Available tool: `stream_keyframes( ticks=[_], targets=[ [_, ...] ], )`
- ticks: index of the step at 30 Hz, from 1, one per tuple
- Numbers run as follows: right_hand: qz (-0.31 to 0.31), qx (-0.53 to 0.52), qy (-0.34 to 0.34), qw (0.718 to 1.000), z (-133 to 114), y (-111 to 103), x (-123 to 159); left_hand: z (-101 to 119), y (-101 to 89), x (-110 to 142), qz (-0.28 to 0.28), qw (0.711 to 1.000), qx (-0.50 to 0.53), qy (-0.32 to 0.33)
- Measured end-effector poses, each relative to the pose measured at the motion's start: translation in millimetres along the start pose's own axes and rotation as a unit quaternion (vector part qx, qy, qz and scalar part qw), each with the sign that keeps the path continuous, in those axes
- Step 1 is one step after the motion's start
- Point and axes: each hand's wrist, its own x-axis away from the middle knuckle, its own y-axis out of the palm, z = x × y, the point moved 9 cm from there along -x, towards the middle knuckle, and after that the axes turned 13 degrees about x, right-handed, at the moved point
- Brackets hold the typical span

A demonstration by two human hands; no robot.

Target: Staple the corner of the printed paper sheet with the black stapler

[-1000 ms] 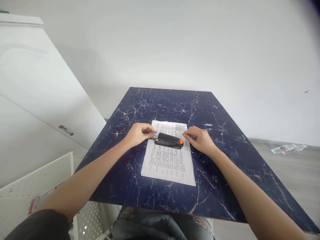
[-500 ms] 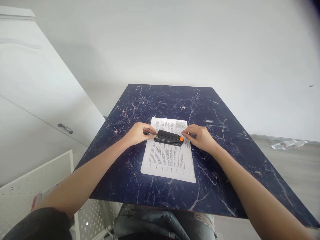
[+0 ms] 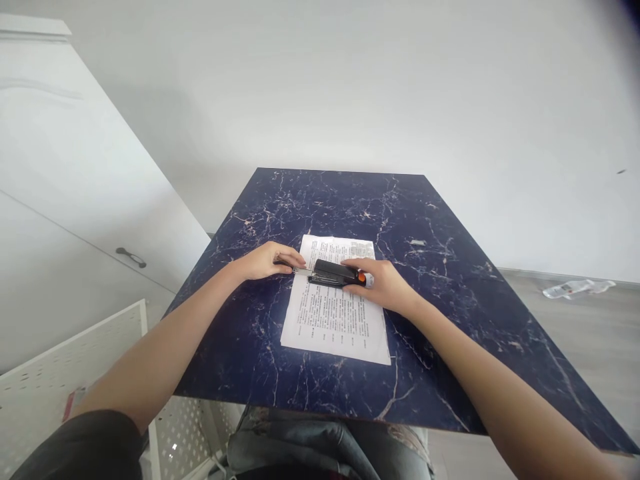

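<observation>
A black stapler (image 3: 330,272) with an orange button at its right end lies across printed sheets of paper (image 3: 335,327). My right hand (image 3: 383,283) is wrapped around the stapler's right end, fingers on its far and near sides. My left hand (image 3: 270,261) is at the stapler's left end, its fingers closed on a thin silver metal slide (image 3: 303,272) that sticks out of the stapler's body. The far end of that slide is partly hidden by my fingers.
The dark blue marbled table (image 3: 320,207) carries a small pale strip (image 3: 418,243) to the right of the paper. A white perforated basket (image 3: 175,433) stands at the lower left, below a white cabinet (image 3: 75,200). Clear plastic packaging (image 3: 579,289) lies on the floor at right.
My right hand has moved left from beside the stapler and taken hold of its right end. My left hand has shifted left, and more of the metal slide shows.
</observation>
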Motion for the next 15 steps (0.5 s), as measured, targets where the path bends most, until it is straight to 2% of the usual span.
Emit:
stream_keyframes(
  ticks=[3, 7, 10, 15],
  targets=[
    [-0.017, -0.006, -0.005, 1.0, -4.9, 7.2, -2.2, 2.9, 6.1, -5.8, 0.052, 0.998, -0.018, 0.029],
    [-0.015, -0.007, 0.005, 1.0, -1.9, 6.9, -3.5, 13.2, 26.8, -15.8, 0.086, 0.992, -0.053, 0.077],
    [-0.018, 0.007, 0.022, 1.0, -0.1, 7.0, -4.0, 16.3, 34.3, -21.9, 0.102, 0.988, -0.076, 0.084],
    [-0.025, 0.033, 0.049, 0.998, 0.6, 10.2, -4.9, 17.0, 35.8, -25.0, 0.126, 0.985, -0.091, 0.08]
  ],
)
